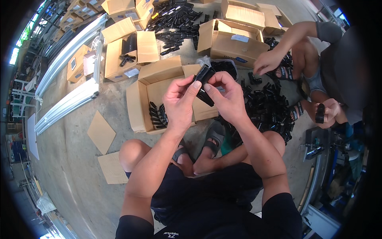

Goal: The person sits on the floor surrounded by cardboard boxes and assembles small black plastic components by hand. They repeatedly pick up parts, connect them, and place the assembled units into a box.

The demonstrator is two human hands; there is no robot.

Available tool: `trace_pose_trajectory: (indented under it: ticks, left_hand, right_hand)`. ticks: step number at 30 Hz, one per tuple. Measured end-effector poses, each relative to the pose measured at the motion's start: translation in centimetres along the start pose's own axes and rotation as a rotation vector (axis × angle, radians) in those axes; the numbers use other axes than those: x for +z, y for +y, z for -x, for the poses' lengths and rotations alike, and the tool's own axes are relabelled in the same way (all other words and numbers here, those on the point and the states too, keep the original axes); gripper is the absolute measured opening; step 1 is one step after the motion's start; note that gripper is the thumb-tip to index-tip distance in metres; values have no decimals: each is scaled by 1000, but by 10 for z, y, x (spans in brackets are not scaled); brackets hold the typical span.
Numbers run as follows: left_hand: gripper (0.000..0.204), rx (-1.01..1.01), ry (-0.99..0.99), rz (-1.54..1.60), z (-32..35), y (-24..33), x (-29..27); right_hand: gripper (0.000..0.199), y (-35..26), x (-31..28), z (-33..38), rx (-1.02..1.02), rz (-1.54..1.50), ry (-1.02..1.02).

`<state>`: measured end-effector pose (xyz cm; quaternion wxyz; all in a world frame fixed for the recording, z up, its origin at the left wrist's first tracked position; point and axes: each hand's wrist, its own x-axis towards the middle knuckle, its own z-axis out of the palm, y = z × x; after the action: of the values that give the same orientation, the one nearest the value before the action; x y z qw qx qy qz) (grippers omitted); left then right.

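Observation:
Both my hands hold a black, angular plastic fitting [205, 73] in front of me, above an open cardboard box [136, 106]. My left hand [179, 99] grips it with thumb and fingers closed on its left side. From the other side, the thumb and fingers of my right hand [229, 97] pinch it. Its lower end points down between my palms, partly covered by my fingers. Inside the box, several similar black fittings [158, 115] stand in rows at the near left corner.
A large pile of black fittings [270, 107] lies right of the box, another heap [175, 24] farther back. Open cartons [238, 47] stand around. At right, a co-worker's hand [266, 63] reaches over the pile; their other holds a black piece [320, 113]. White metal profiles [67, 105] lie left.

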<state>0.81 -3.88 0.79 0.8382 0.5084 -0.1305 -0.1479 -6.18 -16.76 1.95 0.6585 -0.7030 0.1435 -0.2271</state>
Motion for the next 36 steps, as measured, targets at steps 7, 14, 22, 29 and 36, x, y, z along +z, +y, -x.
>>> trace_pose_trajectory:
  ticks: [7,14,22,29,36]
  left_hand:
    - [22,-14,5,14,2,2,1]
    - [24,-6,7,-7,0,-1,-1]
    - [23,-18,-2,33,0,3,-1]
    - [22,-38,-19,46,1,2,0]
    - [21,-62,16,49,-2,2,0]
  right_hand:
    - [11,2,-1,2,-52,5,-18]
    - [11,3,-1,1,-11,3,-9]
    - [11,6,-3,-1,-42,18,-26]
    - [10,10,-8,-3,-93,-6,-40]
    - [10,21,-16,-9,-87,-27,-132]
